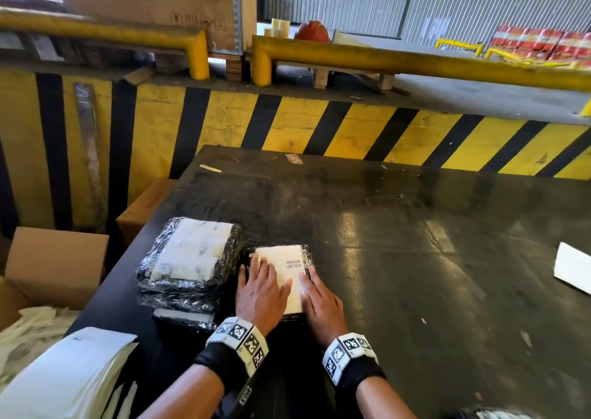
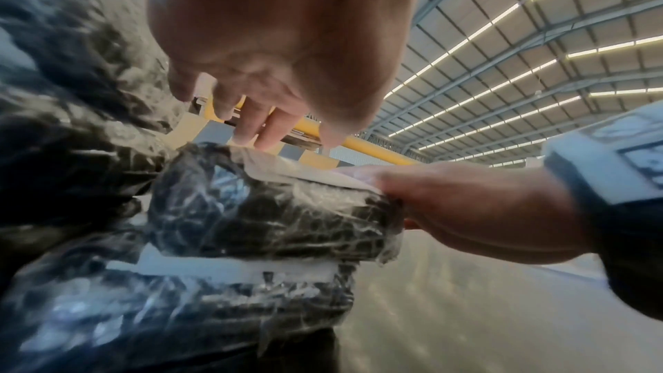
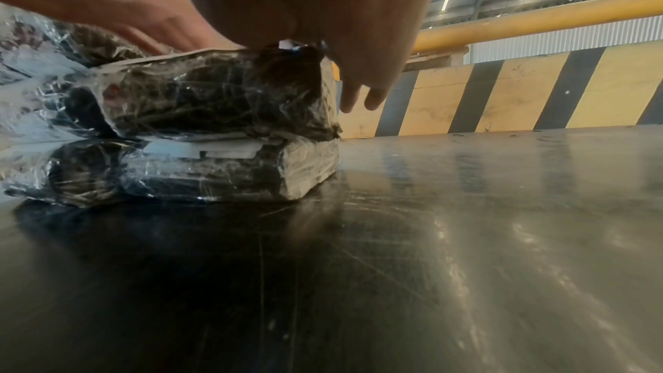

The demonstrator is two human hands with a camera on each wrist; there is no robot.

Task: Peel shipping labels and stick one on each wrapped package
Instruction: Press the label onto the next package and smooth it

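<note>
A black plastic-wrapped package (image 1: 307,254) lies on top of a second wrapped package (image 3: 201,175) near the table's front edge. A white shipping label (image 1: 281,257) with a barcode covers its top face. My left hand (image 1: 260,287) lies flat on the label's left part, fingers straight. On the label's right edge my right hand (image 1: 316,297) presses flat in the same way. The left wrist view shows the left fingertips (image 2: 251,129) touching the label's far end and the right hand (image 2: 484,209) resting over the near corner. Neither hand holds anything.
A stack of wrapped packages (image 1: 188,258) with white labels stands just left of my hands. Label sheets (image 1: 67,370) lie at the bottom left, beside open cardboard boxes (image 1: 54,265). A white sheet (image 1: 572,270) lies at the table's right edge. A yellow-black striped wall (image 1: 351,124) borders the far side.
</note>
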